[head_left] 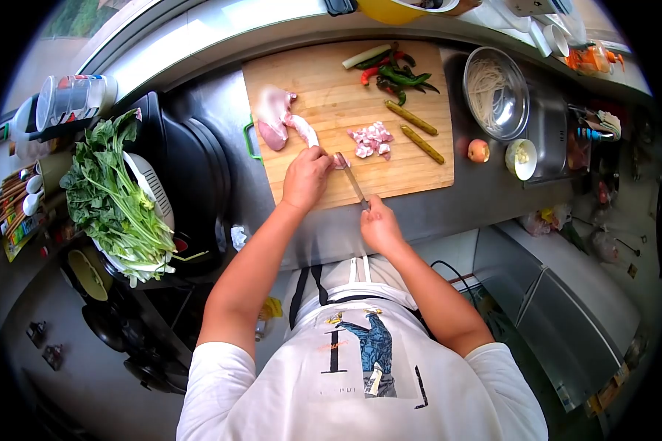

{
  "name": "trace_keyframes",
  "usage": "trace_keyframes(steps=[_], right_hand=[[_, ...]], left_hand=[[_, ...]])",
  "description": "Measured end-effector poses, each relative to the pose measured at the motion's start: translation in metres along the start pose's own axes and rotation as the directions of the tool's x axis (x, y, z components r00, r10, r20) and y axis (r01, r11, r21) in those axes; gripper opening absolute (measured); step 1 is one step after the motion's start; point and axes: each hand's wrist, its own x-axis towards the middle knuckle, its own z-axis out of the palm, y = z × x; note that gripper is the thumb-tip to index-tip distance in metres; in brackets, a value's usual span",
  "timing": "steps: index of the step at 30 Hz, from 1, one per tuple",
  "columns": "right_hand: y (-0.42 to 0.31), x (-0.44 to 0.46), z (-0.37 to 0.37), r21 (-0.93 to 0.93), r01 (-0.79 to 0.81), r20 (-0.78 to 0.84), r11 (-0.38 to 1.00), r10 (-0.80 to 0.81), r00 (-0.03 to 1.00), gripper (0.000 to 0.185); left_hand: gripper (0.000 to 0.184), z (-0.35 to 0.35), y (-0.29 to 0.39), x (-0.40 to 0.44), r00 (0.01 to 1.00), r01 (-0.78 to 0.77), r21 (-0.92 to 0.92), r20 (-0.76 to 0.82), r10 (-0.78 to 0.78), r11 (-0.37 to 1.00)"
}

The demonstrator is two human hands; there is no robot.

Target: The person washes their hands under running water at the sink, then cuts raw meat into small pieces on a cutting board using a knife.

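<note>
On the wooden cutting board [309, 70], my left hand [307, 176] is closed over the near end of a pale pink strip of raw meat [302, 131]. My right hand [381, 226] grips the handle of a knife [355, 184]. The blade points away from me, its tip beside a small bit of meat [339, 161] just right of my left fingers. A larger piece of raw meat [274, 136] lies beyond my left hand. Small cubes of diced meat [371, 140] are heaped right of the knife tip.
Red and green peppers [401, 77], a white stalk [366, 56] and two long olive-brown pickles [422, 144] lie on the board. To the right are a steel bowl [518, 110], a small bowl [521, 159] and a round reddish fruit [478, 151]. Leafy greens [114, 191] fill a basket at left.
</note>
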Motion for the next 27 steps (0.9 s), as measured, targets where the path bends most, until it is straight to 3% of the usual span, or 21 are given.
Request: trace_keyframes(steps=[3, 6, 12, 14, 16, 18, 20, 23, 26, 27], right_hand=[[-0.004, 0.013, 0.005, 0.004, 0.019, 0.013, 1.000, -0.019, 1.000, 0.016], [-0.022, 0.054, 0.019, 0.062, 0.094, -0.092, 0.994, -0.088, 0.992, 0.017], [-0.010, 0.025, 0.013, 0.028, 0.058, -0.054, 0.998, -0.056, 0.997, 0.017], [-0.001, 0.007, 0.013, -0.004, -0.055, 0.002, 0.998, 0.055, 0.998, 0.018], [-0.001, 0.013, 0.019, -0.028, -0.039, -0.011, 0.999, 0.039, 0.999, 0.020], [-0.007, 0.033, 0.025, 0.003, 0.111, -0.142, 0.994, -0.109, 0.984, 0.019], [-0.015, 0.044, 0.022, -0.014, 0.106, -0.123, 0.994, -0.107, 0.987, 0.019], [-0.015, 0.050, 0.004, -0.063, 0.085, -0.084, 0.994, -0.090, 0.992, 0.019], [-0.007, 0.048, -0.019, -0.107, 0.056, -0.097, 0.993, -0.066, 0.993, 0.018], [-0.005, 0.047, -0.024, -0.118, 0.039, -0.139, 0.992, -0.055, 0.989, 0.017]], left_hand=[[0.007, 0.003, 0.000, 0.003, 1.000, -0.011, 0.040, 0.012, 0.011, 0.999], [0.007, 0.005, 0.000, 0.004, 1.000, -0.018, 0.083, 0.013, 0.016, 0.996], [0.007, 0.005, 0.003, 0.009, 1.000, -0.008, 0.067, 0.000, 0.008, 0.998], [0.007, 0.003, 0.002, 0.003, 1.000, 0.012, 0.067, -0.001, -0.012, 0.998], [0.006, 0.004, 0.003, 0.004, 1.000, -0.001, 0.090, 0.011, 0.000, 0.996], [0.007, 0.004, 0.006, 0.004, 1.000, 0.005, 0.088, 0.029, -0.008, 0.996], [0.007, 0.001, 0.005, 0.005, 0.999, 0.006, 0.098, 0.042, -0.010, 0.995], [0.016, -0.001, 0.006, 0.004, 0.993, -0.005, 0.117, 0.117, -0.008, 0.993], [0.029, -0.016, 0.011, 0.004, 0.996, -0.082, 0.126, 0.030, 0.079, 0.989], [0.033, -0.022, 0.006, 0.006, 0.993, -0.103, 0.239, 0.081, 0.086, 0.966]])
